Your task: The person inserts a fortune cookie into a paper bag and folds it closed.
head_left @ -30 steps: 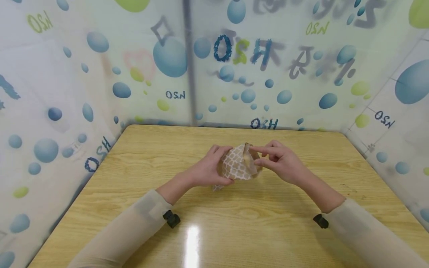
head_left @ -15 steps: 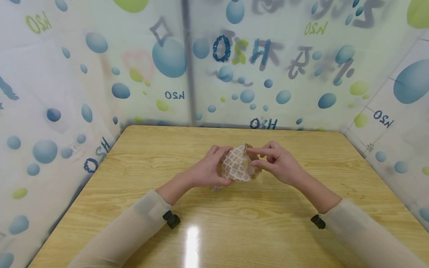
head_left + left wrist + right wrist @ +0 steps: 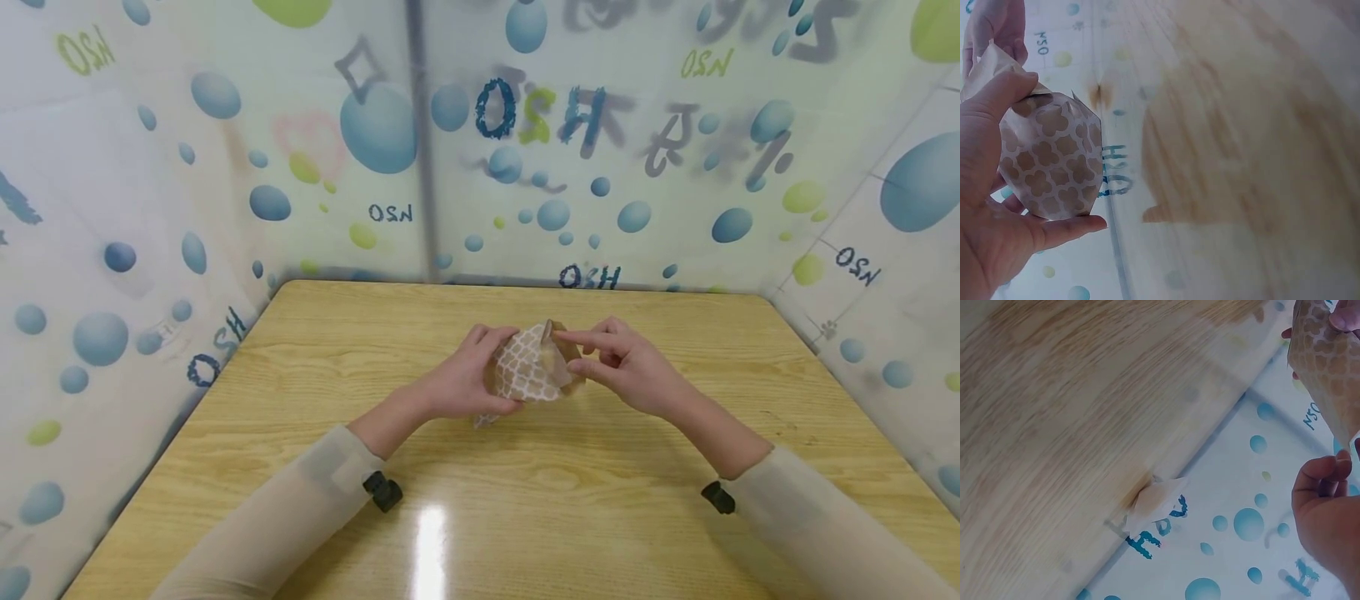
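A brown paper bag point(image 3: 525, 367) with a white lattice print is held above the table, its crumpled mouth turned to the right. My left hand point(image 3: 468, 375) grips its body from the left, thumb on the near side and fingers on the far side. In the left wrist view the bag point(image 3: 1050, 156) looks rounded and creased, with a folded corner at the top. My right hand point(image 3: 630, 362) has index finger and thumb at the paper edge of the mouth, its other fingers curled. The right wrist view shows the thumb of my right hand point(image 3: 1329, 500) at the bag's pointed corner.
The wooden table point(image 3: 600, 500) reaches back to a hanging sheet point(image 3: 637, 167) printed with blue and green bubbles and letters. The sheet also encloses the left and right sides. A small black device point(image 3: 384, 492) sits at the left cuff and another black device point(image 3: 718, 497) at the right.
My right hand shifted slightly left into the bag's mouth, then back right, and the paper edge bent with it. My left hand has kept its grip in nearly the same place.
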`<action>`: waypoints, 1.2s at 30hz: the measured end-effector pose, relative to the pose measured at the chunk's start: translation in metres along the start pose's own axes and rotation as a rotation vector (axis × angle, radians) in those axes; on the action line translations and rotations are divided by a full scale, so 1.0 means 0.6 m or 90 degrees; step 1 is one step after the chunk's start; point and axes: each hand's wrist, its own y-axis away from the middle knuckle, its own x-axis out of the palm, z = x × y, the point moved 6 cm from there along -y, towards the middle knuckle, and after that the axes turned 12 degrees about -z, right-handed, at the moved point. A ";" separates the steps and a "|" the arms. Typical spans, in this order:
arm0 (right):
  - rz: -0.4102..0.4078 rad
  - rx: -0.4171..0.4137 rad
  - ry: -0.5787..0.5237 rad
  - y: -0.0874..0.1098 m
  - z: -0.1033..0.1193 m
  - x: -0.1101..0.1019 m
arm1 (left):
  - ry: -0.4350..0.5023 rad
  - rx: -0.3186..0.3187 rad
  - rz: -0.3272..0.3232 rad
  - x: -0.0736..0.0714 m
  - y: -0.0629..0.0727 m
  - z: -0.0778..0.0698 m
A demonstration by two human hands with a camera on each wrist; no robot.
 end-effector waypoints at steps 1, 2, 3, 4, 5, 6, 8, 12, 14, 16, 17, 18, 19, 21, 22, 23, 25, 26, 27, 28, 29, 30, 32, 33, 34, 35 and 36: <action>0.001 -0.001 0.001 0.000 0.000 0.001 | 0.000 -0.001 0.001 0.000 0.000 0.000; 0.002 -0.003 0.003 -0.001 0.001 0.002 | -0.001 -0.002 0.001 0.000 0.000 0.000; 0.003 -0.005 0.006 -0.001 0.001 0.003 | -0.001 -0.003 0.002 0.001 0.000 0.000; 0.004 -0.007 0.007 -0.001 0.002 0.005 | -0.003 -0.003 0.002 0.001 0.000 0.000; 0.004 -0.009 0.011 -0.001 0.002 0.006 | -0.004 -0.003 0.002 0.001 0.000 0.000; 0.004 -0.010 0.013 -0.001 0.002 0.007 | -0.004 -0.003 0.002 0.001 0.000 0.000; 0.002 -0.011 0.019 -0.002 0.001 0.009 | -0.004 -0.003 0.003 0.001 0.000 -0.001; -0.003 -0.015 0.027 -0.002 -0.001 0.013 | -0.004 -0.001 0.005 0.001 0.000 -0.002; -0.004 -0.015 0.030 -0.002 -0.001 0.014 | -0.004 0.001 0.006 0.002 -0.001 -0.002; -0.003 -0.014 0.032 -0.002 0.000 0.015 | -0.004 0.003 0.006 0.002 -0.001 -0.003; -0.001 -0.014 0.031 -0.002 0.001 0.016 | -0.003 0.004 0.006 0.002 -0.001 -0.003; 0.000 -0.013 0.030 -0.001 0.002 0.016 | -0.003 0.005 0.005 0.002 -0.001 -0.003; 0.000 -0.012 0.030 -0.002 0.003 0.016 | -0.002 0.006 0.005 0.002 -0.001 -0.004; 0.001 -0.013 0.028 -0.002 0.005 0.018 | -0.003 0.007 0.005 0.002 -0.001 -0.003; 0.002 -0.013 0.028 -0.002 0.006 0.019 | -0.004 0.008 0.006 0.002 0.000 -0.003; 0.003 -0.014 0.028 -0.002 0.006 0.020 | -0.007 0.008 0.006 0.002 0.000 -0.003; 0.002 -0.015 0.031 -0.003 0.005 0.021 | -0.011 0.008 0.007 0.002 0.000 -0.003; 0.001 -0.017 0.032 -0.003 0.004 0.022 | -0.012 0.008 0.008 0.002 0.000 -0.003; 0.001 -0.019 0.034 -0.004 0.003 0.023 | -0.014 0.008 0.008 0.002 0.000 -0.003; 0.000 -0.020 0.034 -0.005 0.002 0.024 | -0.015 0.009 0.008 0.002 0.000 -0.004; 0.000 -0.021 0.034 -0.006 0.002 0.024 | -0.016 0.010 0.008 0.002 0.000 -0.003; 0.000 -0.022 0.033 -0.006 0.002 0.025 | -0.017 0.010 0.008 0.002 0.000 -0.003; 0.000 -0.023 0.031 -0.007 0.002 0.026 | -0.019 0.012 0.008 0.003 -0.001 -0.002; 0.000 -0.022 0.030 -0.007 0.002 0.027 | -0.019 0.012 0.008 0.003 -0.001 -0.002; 0.000 -0.021 0.029 -0.007 0.003 0.027 | -0.020 0.012 0.007 0.003 0.000 -0.002; 0.000 -0.021 0.029 -0.007 0.003 0.027 | -0.020 0.012 0.006 0.003 0.000 -0.002; -0.001 -0.022 0.029 -0.007 0.003 0.027 | -0.020 0.011 0.006 0.003 0.000 -0.002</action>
